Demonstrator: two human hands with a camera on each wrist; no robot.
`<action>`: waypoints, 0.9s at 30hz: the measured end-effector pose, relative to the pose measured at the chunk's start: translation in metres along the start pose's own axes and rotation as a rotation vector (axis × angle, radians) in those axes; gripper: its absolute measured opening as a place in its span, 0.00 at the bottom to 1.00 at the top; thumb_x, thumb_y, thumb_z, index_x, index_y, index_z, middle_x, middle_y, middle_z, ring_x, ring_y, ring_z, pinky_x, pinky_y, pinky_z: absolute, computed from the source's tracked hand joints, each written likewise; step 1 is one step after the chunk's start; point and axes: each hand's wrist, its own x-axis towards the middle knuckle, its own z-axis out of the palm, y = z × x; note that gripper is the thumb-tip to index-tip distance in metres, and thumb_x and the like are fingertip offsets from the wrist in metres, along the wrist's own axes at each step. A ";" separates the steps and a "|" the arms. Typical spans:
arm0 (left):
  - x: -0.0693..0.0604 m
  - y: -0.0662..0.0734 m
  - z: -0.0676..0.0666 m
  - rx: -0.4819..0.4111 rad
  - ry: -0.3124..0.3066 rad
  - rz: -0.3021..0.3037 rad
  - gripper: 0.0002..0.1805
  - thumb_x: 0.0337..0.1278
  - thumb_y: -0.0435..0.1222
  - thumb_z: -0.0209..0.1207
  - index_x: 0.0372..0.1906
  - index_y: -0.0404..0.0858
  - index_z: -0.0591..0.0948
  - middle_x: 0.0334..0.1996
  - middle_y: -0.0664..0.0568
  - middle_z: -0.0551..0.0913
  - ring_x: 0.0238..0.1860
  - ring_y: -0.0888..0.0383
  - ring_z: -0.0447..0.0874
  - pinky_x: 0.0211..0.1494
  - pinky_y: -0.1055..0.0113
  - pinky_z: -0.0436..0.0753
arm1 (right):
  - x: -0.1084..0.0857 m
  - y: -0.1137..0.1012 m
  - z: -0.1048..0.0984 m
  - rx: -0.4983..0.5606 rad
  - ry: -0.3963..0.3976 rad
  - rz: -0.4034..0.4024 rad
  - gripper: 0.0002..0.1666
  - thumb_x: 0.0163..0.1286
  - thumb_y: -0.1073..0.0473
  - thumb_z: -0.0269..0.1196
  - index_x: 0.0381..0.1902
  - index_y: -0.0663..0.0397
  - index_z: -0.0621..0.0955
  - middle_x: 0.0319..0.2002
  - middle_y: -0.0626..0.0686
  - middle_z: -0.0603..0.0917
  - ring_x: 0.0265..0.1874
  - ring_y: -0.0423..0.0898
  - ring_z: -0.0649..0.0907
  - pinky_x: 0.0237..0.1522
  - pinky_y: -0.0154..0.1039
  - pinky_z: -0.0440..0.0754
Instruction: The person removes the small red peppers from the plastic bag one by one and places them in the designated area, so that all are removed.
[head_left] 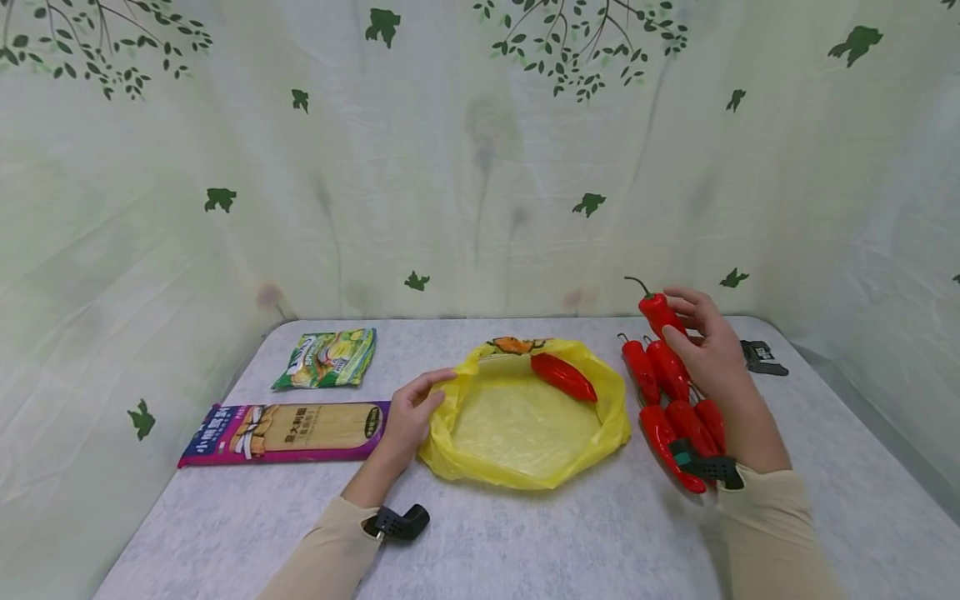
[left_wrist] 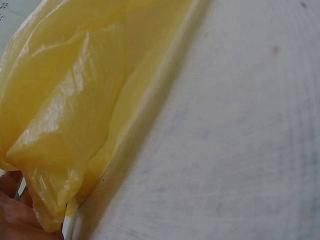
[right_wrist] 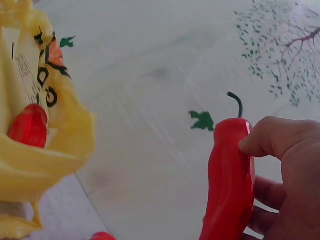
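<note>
A yellow plastic bag lies with its mouth spread wide at the middle of the table, and one red chili pepper rests inside near the back right. At the bag's left rim my left hand pinches the plastic; in the left wrist view most of that hand is out of frame. My right hand holds another red chili pepper between thumb and fingers, its dark stem pointing up. That pepper is raised over a pile of several red chili peppers on the right, partly covered by my wrist.
Left of the bag lies a long purple pack of noodles, close to my left hand. Behind it is a green snack packet. A small black packet sits beyond my right hand. Leaf-printed curtains surround the table.
</note>
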 end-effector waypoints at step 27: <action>0.000 -0.001 0.000 0.010 0.011 -0.010 0.17 0.70 0.30 0.53 0.60 0.31 0.80 0.64 0.41 0.79 0.68 0.58 0.73 0.66 0.80 0.70 | 0.003 0.042 -0.030 -0.086 -0.182 0.157 0.37 0.73 0.59 0.58 0.77 0.40 0.61 0.75 0.66 0.60 0.68 0.69 0.62 0.50 0.63 0.84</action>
